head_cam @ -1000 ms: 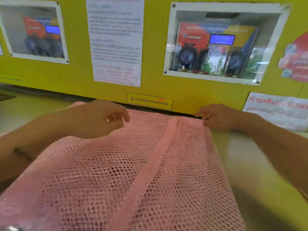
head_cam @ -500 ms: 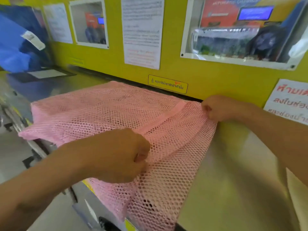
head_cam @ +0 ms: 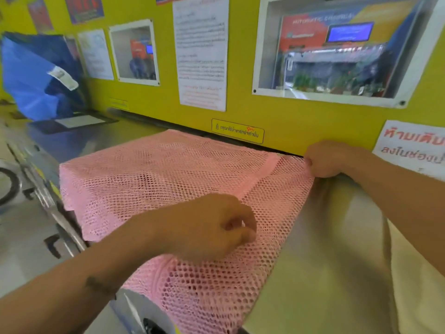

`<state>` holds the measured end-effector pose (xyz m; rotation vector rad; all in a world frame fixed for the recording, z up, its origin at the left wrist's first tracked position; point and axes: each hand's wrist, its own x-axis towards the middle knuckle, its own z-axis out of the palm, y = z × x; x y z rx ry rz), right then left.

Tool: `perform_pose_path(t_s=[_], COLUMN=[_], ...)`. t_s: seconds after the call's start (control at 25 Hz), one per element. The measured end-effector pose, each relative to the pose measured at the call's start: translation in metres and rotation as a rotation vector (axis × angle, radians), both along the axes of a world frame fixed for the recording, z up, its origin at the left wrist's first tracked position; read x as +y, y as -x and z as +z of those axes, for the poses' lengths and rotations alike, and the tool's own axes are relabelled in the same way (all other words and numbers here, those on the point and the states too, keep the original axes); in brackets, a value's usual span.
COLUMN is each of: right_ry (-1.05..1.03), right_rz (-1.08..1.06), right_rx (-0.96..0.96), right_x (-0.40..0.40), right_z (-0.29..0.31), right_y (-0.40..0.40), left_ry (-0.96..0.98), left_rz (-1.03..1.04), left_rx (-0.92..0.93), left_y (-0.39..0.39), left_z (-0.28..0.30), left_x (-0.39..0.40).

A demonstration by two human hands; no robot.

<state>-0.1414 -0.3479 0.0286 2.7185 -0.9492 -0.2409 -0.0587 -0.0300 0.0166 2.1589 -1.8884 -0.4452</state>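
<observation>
A pink mesh laundry bag lies spread flat on a steel machine top, its near part hanging over the front edge. My left hand is over the bag's near middle, fingers curled and pinching the mesh beside the solid pink seam strip. My right hand grips the bag's far right corner, close to the dark slot at the foot of the yellow wall.
The yellow wall carries paper notices, a small warning label and windowed panels. A blue bag stands at the far left on the top. Machine fronts drop away at the left.
My left hand has come back from the bag's far edge to its near middle. The view has swung left and upward, and the bag now lies flatter. My right hand keeps its corner.
</observation>
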Motion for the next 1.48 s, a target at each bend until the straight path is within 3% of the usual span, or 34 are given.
perform_pose_path(t_s=[0.16, 0.28, 0.36, 0.48, 0.64, 0.76, 0.88, 0.96, 1.2, 1.36, 1.48], right_ry=[0.0, -0.058, -0.232, -0.273, -0.242, -0.235, -0.214, -0.271, -0.251, -0.269, -0.214], right_rz=[0.001, 0.075, 0.113, 0.109, 0.145, 0.144, 0.166, 0.171, 0.287, 0.271, 0.195], right_rx=[-0.002, -0.189, -0.103, 0.071, 0.022, 0.017, 0.125, 0.074, 0.0, -0.062, -0.098], right_x=[0.013, 0.019, 0.029, 0.043, 0.043, 0.042, 0.063, 0.066, 0.037, 0.058, 0.059], right_z=[0.005, -0.005, -0.016, -0.018, -0.006, -0.005, -0.001, -0.001, -0.023, -0.019, -0.022], right_y=[0.002, -0.007, -0.016, -0.024, -0.021, -0.012, 0.003, 0.008, 0.016, 0.017, 0.009], left_ry=[0.211, 0.029, -0.045, 0.071, 0.306, 0.435, 0.21, 0.103, 0.155, 0.154, 0.212], left_rz=[0.073, 0.056, 0.028, 0.017, 0.094, 0.15, 0.163, 0.193, 0.245, 0.267, 0.25], left_rx=[-0.02, -0.164, -0.201, -0.184, -0.02, -0.096, -0.169, -0.213, -0.206, -0.087, 0.215], left_y=[-0.01, -0.011, -0.013, -0.029, -0.037, -0.01, 0.027, 0.039, 0.03, 0.021, 0.003], left_z=[-0.016, -0.033, -0.044, -0.048, -0.038, -0.026, -0.023, -0.024, -0.023, -0.021, -0.015], left_x=[-0.006, -0.009, -0.012, -0.013, 0.002, 0.015, 0.017, 0.012, -0.002, -0.004, 0.003])
